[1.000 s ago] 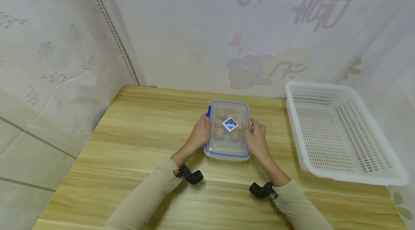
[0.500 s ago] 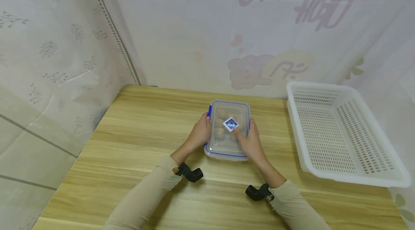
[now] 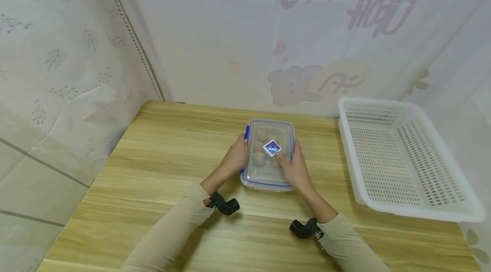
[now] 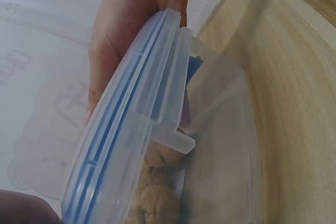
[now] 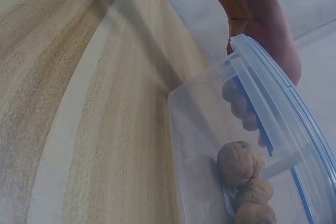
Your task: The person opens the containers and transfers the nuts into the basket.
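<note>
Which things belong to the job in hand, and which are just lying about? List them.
In the job: left hand, right hand, the lidded container they grip, walnuts inside it.
Apparently just lying about: white basket, touched by neither hand.

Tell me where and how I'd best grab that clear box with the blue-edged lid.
Probably hold the box by its long sides, near the middle, just under the lid, coming from both sides at once. It appears to rest level on the table, those sides lie closest together, and the walnuts inside could roll if tipped.
</note>
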### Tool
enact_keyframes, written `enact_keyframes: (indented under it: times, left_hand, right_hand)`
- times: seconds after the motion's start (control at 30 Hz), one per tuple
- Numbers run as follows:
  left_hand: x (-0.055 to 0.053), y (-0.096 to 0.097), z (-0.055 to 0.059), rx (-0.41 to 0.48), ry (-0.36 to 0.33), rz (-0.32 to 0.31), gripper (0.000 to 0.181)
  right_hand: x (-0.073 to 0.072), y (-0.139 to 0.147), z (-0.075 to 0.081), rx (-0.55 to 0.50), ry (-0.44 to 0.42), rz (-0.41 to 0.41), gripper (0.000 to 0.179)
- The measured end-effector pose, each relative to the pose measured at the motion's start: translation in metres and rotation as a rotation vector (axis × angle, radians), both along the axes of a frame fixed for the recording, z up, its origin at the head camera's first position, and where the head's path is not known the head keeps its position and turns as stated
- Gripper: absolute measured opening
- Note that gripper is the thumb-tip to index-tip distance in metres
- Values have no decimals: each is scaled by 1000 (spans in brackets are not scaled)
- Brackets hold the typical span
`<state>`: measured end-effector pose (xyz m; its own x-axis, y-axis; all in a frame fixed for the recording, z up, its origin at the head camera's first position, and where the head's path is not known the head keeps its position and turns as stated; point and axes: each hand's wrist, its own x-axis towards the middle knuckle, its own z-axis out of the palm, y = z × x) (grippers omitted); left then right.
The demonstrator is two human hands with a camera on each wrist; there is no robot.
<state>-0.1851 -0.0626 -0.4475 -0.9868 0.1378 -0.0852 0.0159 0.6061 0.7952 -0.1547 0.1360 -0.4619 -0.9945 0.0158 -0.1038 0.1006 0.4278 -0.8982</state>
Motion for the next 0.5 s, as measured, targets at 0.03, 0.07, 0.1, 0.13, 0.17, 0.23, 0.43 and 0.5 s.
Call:
enact_keyframes:
  times: [0.03,0.07,0.1,0.13,0.17,0.23,0.43,0.5]
  left_hand:
    - [0,-1,-1,4,-7,8,44]
    - [0,-2,-3,9,-9,19,44]
    - [0,-2,-4,15,-10,29,43]
    - [0,-3,-6,23,-12,40,43]
    - [-1,-4,-8,30,-10,51,42]
    - [-1,-5,-11,46,-3,58,41]
    - [-2,-9,-15,107,-37,39,42]
    - [-3,-11,-15,106,-54,29,46]
  right_hand:
    - [0,0,0,3,-2,-1,89]
    - [0,0,0,5,-2,-3,89]
    - [0,0,0,7,-2,-5,88]
    - [1,0,-1,10,-2,-6,88]
    - [1,0,-1,9,2,-5,88]
    - [0,0,-1,7,9,-4,88]
    - [0,-1,-2,4,15,-9,88]
    - [0,-1,-2,4,16,-13,88]
